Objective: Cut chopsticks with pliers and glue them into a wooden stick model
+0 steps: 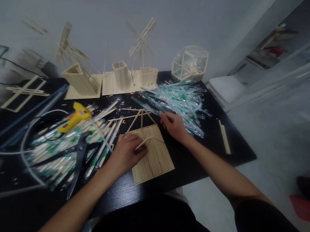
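Stick panel (156, 155), sticks (59, 168) inside clear wrappers (43, 139)

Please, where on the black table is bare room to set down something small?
Bare table shows between the wrappers and the loose sticks; another patch lies between the panel and the front edge. The left is crowded: glue gun, pliers, wrapped sticks.
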Available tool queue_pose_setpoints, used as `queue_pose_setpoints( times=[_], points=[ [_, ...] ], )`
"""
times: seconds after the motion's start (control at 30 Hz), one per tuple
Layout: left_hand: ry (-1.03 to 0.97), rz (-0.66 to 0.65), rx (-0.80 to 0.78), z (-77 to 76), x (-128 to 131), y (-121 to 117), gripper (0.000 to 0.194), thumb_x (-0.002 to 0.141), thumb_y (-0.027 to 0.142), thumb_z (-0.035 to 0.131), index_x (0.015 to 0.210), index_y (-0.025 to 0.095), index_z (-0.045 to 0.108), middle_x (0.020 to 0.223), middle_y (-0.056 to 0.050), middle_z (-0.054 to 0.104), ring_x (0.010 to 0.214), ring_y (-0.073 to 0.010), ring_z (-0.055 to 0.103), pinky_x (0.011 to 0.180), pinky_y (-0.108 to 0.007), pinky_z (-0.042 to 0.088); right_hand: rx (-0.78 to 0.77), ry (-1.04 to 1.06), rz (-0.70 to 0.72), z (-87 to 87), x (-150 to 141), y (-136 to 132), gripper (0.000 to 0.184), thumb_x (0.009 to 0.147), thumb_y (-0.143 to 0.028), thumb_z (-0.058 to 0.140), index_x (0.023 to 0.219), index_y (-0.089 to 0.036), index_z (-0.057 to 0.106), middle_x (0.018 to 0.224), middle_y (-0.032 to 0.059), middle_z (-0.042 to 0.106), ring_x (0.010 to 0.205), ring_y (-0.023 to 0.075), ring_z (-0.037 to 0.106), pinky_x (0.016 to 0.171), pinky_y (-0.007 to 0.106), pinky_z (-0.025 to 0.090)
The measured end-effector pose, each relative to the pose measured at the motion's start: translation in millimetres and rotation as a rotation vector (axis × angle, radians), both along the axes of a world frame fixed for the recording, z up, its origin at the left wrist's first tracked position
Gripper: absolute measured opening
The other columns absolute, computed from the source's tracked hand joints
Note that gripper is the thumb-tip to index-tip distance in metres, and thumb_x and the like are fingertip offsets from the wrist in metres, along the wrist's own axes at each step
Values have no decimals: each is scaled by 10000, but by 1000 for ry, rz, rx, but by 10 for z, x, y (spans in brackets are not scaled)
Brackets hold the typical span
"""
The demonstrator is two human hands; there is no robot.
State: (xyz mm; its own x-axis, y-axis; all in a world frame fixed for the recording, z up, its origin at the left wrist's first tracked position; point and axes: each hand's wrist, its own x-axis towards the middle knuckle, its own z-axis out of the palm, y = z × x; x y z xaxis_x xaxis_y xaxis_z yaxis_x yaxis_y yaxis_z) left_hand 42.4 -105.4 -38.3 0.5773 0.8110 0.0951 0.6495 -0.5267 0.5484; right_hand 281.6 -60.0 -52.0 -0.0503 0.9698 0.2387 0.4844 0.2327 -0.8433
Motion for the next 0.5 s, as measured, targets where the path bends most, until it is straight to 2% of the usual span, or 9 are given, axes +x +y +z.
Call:
queue_pose_setpoints(
  times=[0.07, 0.1, 0.17, 0.23, 0.33, 0.4, 0.5],
  points=[
    [0, 1, -2, 4, -6, -6, 60, 877, 288, 691, 877, 228, 679, 887, -27, 699, 959, -250, 637, 893, -446, 398, 1, -7, -2, -2, 2, 2, 531, 972, -615, 541, 641, -205, 612, 532, -21, 548, 492, 126, 495, 544, 283, 388],
    [-10, -8, -7, 12, -12, -12, 112, 865, 320, 709, 926, 230, 681, 933, -36, 704, 998, -263, 632, 918, -461, 404, 0, -7, -8, -10, 4, 5, 506, 949, -609, 586, 653, -202, 642, 551, -15, 577, 505, 130, 506, 546, 284, 391],
    [-51, -43, -24, 48, -34, -26, 307, 828, 396, 755, 1078, 241, 667, 1053, -58, 705, 1090, -291, 614, 981, -497, 408, 1, -3, -27, -34, 9, 14, 440, 890, -590, 680, 687, -201, 693, 605, -2, 640, 538, 140, 535, 549, 285, 401],
    [-96, -61, -68, 119, -75, -37, 577, 780, 465, 801, 1278, 262, 592, 1198, -82, 680, 1177, -311, 589, 1040, -528, 404, -6, 16, -37, -60, 16, 26, 382, 844, -566, 742, 721, -204, 724, 651, 8, 686, 557, 149, 558, 545, 284, 412],
    [-138, 0, -192, 270, -180, -33, 909, 704, 515, 857, 1473, 298, 424, 1374, -112, 597, 1267, -326, 556, 1083, -537, 425, -38, 75, -26, -86, 30, 39, 348, 877, -548, 707, 812, -210, 754, 690, 14, 717, 520, 143, 561, 518, 281, 423],
    [-190, 10, -265, 374, -262, -21, 916, 724, 506, 846, 1497, 318, 390, 1434, -112, 562, 1311, -317, 545, 1109, -525, 434, -52, 101, -19, -90, 38, 44, 382, 928, -563, 629, 852, -208, 746, 689, 14, 715, 477, 134, 543, 492, 280, 419],
    [-308, -9, -295, 486, -372, -21, 659, 863, 457, 730, 1443, 307, 457, 1406, -102, 605, 1301, -278, 578, 1111, -478, 457, -14, 53, -27, -75, 43, 45, 477, 992, -585, 504, 753, -209, 675, 592, 0, 645, 457, 136, 526, 492, 281, 414]
  ],
)
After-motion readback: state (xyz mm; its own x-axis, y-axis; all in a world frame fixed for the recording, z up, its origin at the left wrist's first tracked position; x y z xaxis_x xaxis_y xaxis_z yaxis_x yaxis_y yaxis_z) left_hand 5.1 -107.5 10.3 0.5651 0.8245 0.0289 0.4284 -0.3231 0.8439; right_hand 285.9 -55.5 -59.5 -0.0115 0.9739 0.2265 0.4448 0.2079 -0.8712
